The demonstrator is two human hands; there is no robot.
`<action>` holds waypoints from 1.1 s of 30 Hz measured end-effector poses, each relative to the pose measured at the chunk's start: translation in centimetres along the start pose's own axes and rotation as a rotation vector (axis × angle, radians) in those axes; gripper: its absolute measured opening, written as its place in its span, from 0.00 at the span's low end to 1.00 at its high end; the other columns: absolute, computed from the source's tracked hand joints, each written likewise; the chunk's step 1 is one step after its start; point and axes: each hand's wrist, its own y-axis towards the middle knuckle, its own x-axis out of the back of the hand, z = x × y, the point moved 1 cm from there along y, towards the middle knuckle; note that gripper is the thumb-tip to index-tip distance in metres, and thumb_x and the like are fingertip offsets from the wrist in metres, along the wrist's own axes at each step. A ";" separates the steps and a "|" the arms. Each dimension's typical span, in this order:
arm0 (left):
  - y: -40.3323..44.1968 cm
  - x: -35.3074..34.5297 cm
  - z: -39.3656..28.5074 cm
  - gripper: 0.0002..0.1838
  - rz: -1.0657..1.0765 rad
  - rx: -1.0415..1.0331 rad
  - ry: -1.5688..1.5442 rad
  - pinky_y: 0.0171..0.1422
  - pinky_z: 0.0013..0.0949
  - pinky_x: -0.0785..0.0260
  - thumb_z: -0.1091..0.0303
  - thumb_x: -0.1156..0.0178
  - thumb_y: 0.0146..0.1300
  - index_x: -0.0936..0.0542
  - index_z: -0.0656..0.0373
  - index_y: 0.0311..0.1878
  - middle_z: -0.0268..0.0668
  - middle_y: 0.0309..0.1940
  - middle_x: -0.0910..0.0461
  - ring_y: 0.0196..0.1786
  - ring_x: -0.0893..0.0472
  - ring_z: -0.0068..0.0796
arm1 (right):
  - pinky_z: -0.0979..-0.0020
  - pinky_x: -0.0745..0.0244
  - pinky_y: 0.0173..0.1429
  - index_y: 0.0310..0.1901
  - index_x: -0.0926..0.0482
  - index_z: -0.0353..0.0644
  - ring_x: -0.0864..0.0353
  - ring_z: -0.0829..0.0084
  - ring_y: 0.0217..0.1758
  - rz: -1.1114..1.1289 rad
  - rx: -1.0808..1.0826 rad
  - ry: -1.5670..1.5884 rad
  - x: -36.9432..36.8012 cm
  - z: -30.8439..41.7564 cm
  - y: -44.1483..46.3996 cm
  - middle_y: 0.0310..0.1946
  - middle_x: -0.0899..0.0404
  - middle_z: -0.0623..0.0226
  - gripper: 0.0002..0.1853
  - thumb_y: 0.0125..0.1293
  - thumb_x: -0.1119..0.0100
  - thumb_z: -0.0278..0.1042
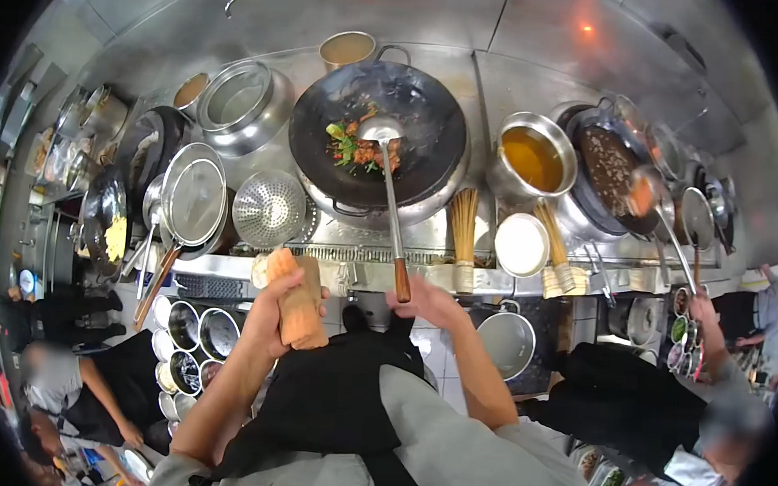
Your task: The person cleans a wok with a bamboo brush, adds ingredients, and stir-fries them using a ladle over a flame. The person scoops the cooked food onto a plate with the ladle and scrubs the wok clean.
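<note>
My left hand [270, 316] is closed around a thick folded orange-and-tan cloth [303, 313], held in front of the stove edge. My right hand [434, 304], slightly blurred, has its fingers spread beside the wooden handle end of a ladle [392, 208]; whether they touch it I cannot tell. The bowl of that ladle rests in a black wok [433, 112], on browned pieces of food [368, 153] with green leaves. The wok sits on the burner straight ahead, its near loop handle facing me.
Right of the wok are a pot of amber liquid [531, 160], bamboo brushes [464, 230] and a white bowl [522, 245]. Strainers [193, 194] and a perforated skimmer [269, 207] lie left. Co-workers stand on both sides; one's hand [702, 308] holds a ladle over another wok.
</note>
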 end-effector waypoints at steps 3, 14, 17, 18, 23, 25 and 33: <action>-0.5 -1.0 0.0 0.25 -0.062 -0.010 -0.038 0.41 0.42 0.19 0.57 0.36 0.70 0.30 0.59 0.63 0.48 0.42 0.16 0.36 0.15 0.42 | 0.73 0.23 0.28 0.58 0.23 0.43 0.19 0.74 0.25 -0.229 0.234 -0.111 -5.4 5.5 1.4 0.25 0.22 0.71 0.17 0.78 0.42 0.46; -9.8 -1.8 -1.0 0.24 0.136 -0.154 -0.144 0.45 0.42 0.20 0.55 0.40 0.72 0.30 0.60 0.63 0.46 0.46 0.17 0.40 0.16 0.40 | 0.71 0.37 0.15 0.50 0.26 0.42 0.31 0.77 0.13 -0.493 0.442 -0.409 -5.5 12.6 0.6 0.20 0.29 0.74 0.09 0.72 0.43 0.33; -10.2 -2.4 -2.0 0.25 0.164 -0.253 -0.097 0.46 0.41 0.20 0.53 0.42 0.72 0.30 0.60 0.63 0.45 0.46 0.19 0.40 0.16 0.39 | 0.70 0.35 0.16 0.50 0.28 0.42 0.33 0.78 0.15 -0.392 0.318 -0.145 -7.6 10.9 1.1 0.21 0.31 0.75 0.08 0.74 0.45 0.31; -10.0 -2.8 -2.3 0.25 0.241 -0.219 -0.074 0.46 0.41 0.20 0.53 0.42 0.71 0.30 0.60 0.63 0.45 0.45 0.19 0.40 0.16 0.39 | 0.70 0.36 0.16 0.51 0.28 0.42 0.33 0.78 0.15 -0.323 0.268 -0.103 -7.9 10.0 0.5 0.21 0.32 0.75 0.08 0.73 0.45 0.31; -8.1 2.1 -6.4 0.19 1.409 0.099 -0.019 0.43 0.40 0.25 0.54 0.38 0.68 0.19 0.61 0.49 0.44 0.45 0.18 0.40 0.18 0.37 | 0.72 0.38 0.15 0.50 0.29 0.38 0.35 0.81 0.13 -0.231 0.261 -0.218 -8.2 9.8 -2.8 0.21 0.32 0.75 0.09 0.72 0.45 0.29; -14.3 1.5 -9.7 0.21 1.612 -0.175 0.094 0.57 0.49 0.26 0.54 0.38 0.70 0.19 0.63 0.53 0.39 0.58 0.21 0.57 0.22 0.48 | 0.69 0.39 0.14 0.54 0.29 0.38 0.34 0.76 0.12 -0.391 0.373 -0.467 -7.4 10.0 -1.6 0.20 0.30 0.72 0.14 0.70 0.45 0.30; -19.4 -7.3 -11.8 0.11 1.991 -1.211 0.324 0.32 0.25 0.33 0.71 0.49 0.77 0.17 0.61 0.47 0.38 0.39 0.23 0.32 0.20 0.25 | 0.64 0.36 0.15 0.48 0.30 0.37 0.30 0.73 0.13 -0.407 0.335 -0.843 -7.2 11.8 8.2 0.21 0.30 0.67 0.12 0.71 0.46 0.37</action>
